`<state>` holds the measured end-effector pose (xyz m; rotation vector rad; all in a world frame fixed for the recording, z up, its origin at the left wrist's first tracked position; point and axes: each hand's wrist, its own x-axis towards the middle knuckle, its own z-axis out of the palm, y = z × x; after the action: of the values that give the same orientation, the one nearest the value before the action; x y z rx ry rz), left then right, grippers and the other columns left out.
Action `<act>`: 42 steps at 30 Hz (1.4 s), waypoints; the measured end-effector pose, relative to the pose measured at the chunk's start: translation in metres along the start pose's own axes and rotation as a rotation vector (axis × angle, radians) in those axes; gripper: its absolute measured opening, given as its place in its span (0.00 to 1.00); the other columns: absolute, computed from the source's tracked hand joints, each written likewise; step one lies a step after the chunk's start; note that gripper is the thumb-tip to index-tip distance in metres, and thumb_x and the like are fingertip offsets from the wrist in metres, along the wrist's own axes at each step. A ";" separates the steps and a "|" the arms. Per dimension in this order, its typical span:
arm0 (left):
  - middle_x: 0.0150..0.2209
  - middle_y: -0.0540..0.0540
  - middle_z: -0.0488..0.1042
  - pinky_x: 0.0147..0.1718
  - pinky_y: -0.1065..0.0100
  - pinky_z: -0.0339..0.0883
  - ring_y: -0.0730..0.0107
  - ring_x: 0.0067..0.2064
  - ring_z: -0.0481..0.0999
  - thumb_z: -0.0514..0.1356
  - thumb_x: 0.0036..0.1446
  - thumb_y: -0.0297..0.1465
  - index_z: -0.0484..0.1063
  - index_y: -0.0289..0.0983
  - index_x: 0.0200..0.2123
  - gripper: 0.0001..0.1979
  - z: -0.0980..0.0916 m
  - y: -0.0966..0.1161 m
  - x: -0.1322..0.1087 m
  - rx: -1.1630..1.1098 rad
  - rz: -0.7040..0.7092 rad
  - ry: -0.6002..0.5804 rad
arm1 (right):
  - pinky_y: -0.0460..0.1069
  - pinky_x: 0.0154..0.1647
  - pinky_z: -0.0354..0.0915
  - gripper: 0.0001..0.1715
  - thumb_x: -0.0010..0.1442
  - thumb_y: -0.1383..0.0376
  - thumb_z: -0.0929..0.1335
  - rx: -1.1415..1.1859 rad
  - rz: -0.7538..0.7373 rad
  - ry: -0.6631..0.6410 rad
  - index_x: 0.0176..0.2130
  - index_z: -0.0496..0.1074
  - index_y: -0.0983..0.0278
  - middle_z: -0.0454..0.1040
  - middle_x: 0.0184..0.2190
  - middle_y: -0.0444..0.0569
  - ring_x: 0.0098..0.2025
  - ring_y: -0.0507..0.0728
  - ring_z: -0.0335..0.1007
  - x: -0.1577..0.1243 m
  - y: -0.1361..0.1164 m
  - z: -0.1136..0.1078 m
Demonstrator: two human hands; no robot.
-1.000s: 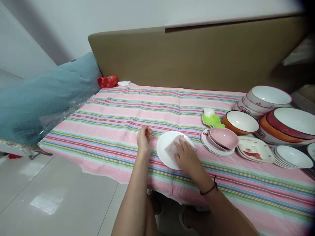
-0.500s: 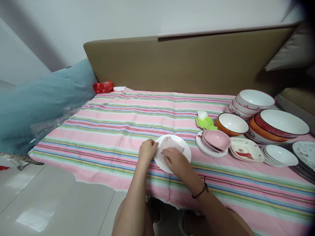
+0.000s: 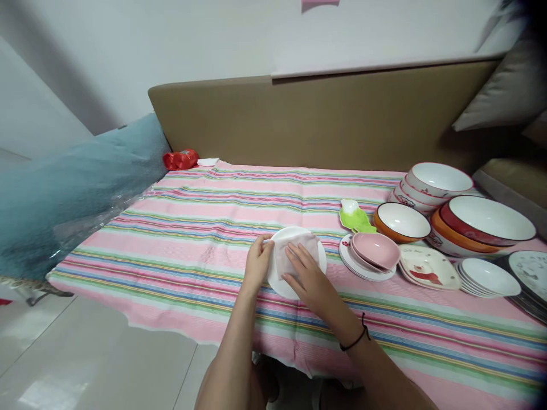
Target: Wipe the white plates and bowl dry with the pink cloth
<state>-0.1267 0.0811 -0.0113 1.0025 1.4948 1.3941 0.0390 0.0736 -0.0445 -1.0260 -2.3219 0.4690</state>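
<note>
A white plate (image 3: pixel 285 289) is in front of me over the striped cloth, its near side slightly lowered. My left hand (image 3: pixel 257 265) grips its left rim, thumb on the upper face and the other fingers partly hidden. A thin pale pink wipe or tissue (image 3: pixel 281 261) lies spread over the plate's middle. On it my right hand (image 3: pixel 308 280) rests flat with fingers stretched and apart, pressing it to the plate. To the right, a pink bowl (image 3: pixel 376 250) sits on small white plates (image 3: pixel 359 270).
Right of the plate stand a green leaf-shaped dish (image 3: pixel 356 219), an orange bowl (image 3: pixel 402 222), square bear plates (image 3: pixel 429 266), small white dishes (image 3: pixel 490 278), and stacked large bowls (image 3: pixel 487 219). A red package (image 3: pixel 181 160) lies at the back left. The striped tablecloth (image 3: pixel 192 228) drops at the front edge.
My right hand has gone from bent fingers to lying flat, and the wipe is spread wider over the plate. The plate's angle has shifted slightly. My view has tipped up a little.
</note>
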 end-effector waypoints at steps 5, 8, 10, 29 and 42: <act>0.47 0.45 0.80 0.47 0.66 0.66 0.61 0.48 0.76 0.66 0.48 0.35 0.79 0.38 0.43 0.18 0.004 0.000 0.002 -0.334 -0.098 -0.054 | 0.66 0.67 0.54 0.36 0.69 0.54 0.61 -0.060 0.044 0.019 0.69 0.56 0.68 0.53 0.70 0.59 0.69 0.69 0.49 0.009 -0.004 0.013; 0.47 0.43 0.80 0.47 0.64 0.68 0.59 0.47 0.77 0.68 0.45 0.36 0.79 0.37 0.45 0.21 0.007 -0.004 0.001 -0.458 -0.159 -0.074 | 0.68 0.63 0.57 0.32 0.69 0.54 0.62 -0.136 0.088 0.087 0.66 0.62 0.66 0.57 0.68 0.61 0.64 0.71 0.57 0.013 -0.010 0.016; 0.47 0.43 0.80 0.49 0.63 0.68 0.59 0.47 0.77 0.69 0.44 0.36 0.79 0.37 0.44 0.21 0.009 -0.005 0.000 -0.482 -0.152 -0.056 | 0.68 0.64 0.55 0.32 0.69 0.54 0.62 -0.161 0.077 0.126 0.65 0.63 0.67 0.57 0.68 0.61 0.66 0.72 0.54 0.016 -0.010 0.019; 0.45 0.44 0.81 0.54 0.61 0.65 0.56 0.51 0.76 0.67 0.43 0.35 0.81 0.35 0.38 0.17 0.013 -0.005 0.005 -0.505 -0.113 0.036 | 0.66 0.71 0.43 0.38 0.71 0.54 0.57 -0.158 0.057 -0.046 0.72 0.44 0.67 0.42 0.73 0.54 0.74 0.64 0.31 0.008 -0.016 0.036; 0.35 0.45 0.80 0.39 0.65 0.67 0.61 0.37 0.77 0.71 0.36 0.35 0.77 0.34 0.40 0.24 -0.010 -0.005 0.008 -0.450 -0.230 0.018 | 0.67 0.72 0.40 0.66 0.53 0.45 0.74 -0.199 0.082 -0.229 0.73 0.40 0.67 0.36 0.73 0.55 0.74 0.66 0.25 -0.004 -0.008 0.028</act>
<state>-0.1384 0.0850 -0.0167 0.5224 1.1887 1.4816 0.0195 0.0624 -0.0636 -1.2213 -2.5780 0.4117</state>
